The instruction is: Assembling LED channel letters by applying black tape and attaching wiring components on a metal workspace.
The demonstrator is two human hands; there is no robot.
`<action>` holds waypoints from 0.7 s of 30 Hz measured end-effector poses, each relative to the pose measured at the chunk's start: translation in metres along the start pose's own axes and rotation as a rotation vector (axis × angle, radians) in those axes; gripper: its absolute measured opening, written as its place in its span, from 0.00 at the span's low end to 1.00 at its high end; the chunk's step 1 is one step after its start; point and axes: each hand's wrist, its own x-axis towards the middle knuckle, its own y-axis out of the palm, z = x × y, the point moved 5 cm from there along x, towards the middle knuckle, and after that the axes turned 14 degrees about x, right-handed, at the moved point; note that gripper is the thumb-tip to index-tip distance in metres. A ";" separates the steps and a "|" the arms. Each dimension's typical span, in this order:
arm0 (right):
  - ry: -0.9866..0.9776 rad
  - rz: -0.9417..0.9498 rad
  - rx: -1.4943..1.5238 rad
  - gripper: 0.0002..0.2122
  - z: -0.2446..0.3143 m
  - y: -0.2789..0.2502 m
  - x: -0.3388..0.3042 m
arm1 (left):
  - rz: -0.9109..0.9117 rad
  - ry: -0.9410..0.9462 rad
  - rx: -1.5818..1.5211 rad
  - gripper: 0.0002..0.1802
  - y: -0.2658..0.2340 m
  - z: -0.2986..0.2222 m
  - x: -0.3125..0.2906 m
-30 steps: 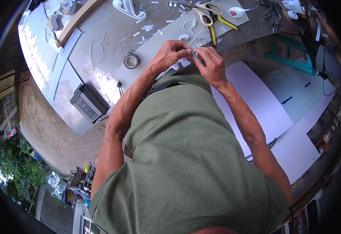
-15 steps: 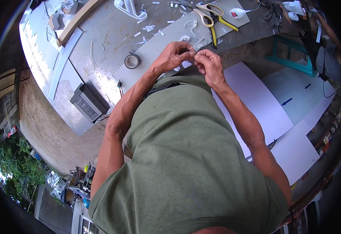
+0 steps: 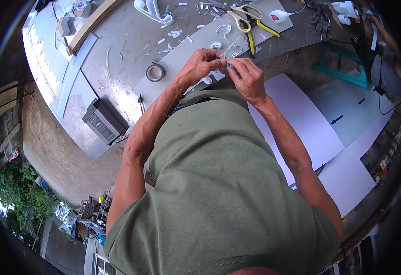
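Note:
Both my hands meet at the near edge of the work table, in front of my green shirt. My left hand (image 3: 203, 64) pinches thin pale wires (image 3: 232, 45) between thumb and fingers. Opposite it, my right hand (image 3: 250, 79) has its fingertips closed on the wire ends; the exact joint is too small to make out. Small white module pieces (image 3: 216, 45) lie just beyond the fingers on a grey board (image 3: 182, 54). Past them rest scissors with beige handles (image 3: 240, 22) and a yellow-handled pair of pliers (image 3: 251, 43).
Black tape (image 3: 155, 72) lies left of my hands, near a dark power supply box (image 3: 103, 120). White scraps (image 3: 174, 34) and a white curved shape (image 3: 153, 11) are farther back. A white bottle (image 3: 279, 16), black glove (image 3: 320, 20), teal stool (image 3: 342, 68) and white sheets (image 3: 296, 114) are rightward.
My right hand has turned, its back now facing up more, with its fingers straighter at the wire. My left hand stays almost in place. More of the pale wire shows above the fingers.

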 end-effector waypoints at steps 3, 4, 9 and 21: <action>-0.044 0.008 -0.021 0.11 0.001 0.001 0.000 | -0.002 0.014 -0.006 0.10 -0.001 0.000 -0.001; -0.044 0.008 -0.021 0.11 0.001 0.001 0.000 | -0.006 0.002 0.010 0.10 -0.001 0.000 -0.002; -0.022 -0.056 0.055 0.07 0.003 0.000 0.004 | -0.009 0.017 0.000 0.11 0.001 0.005 0.001; 0.857 -0.105 0.798 0.11 -0.016 0.013 -0.010 | -0.036 0.030 -0.070 0.09 -0.004 0.012 0.000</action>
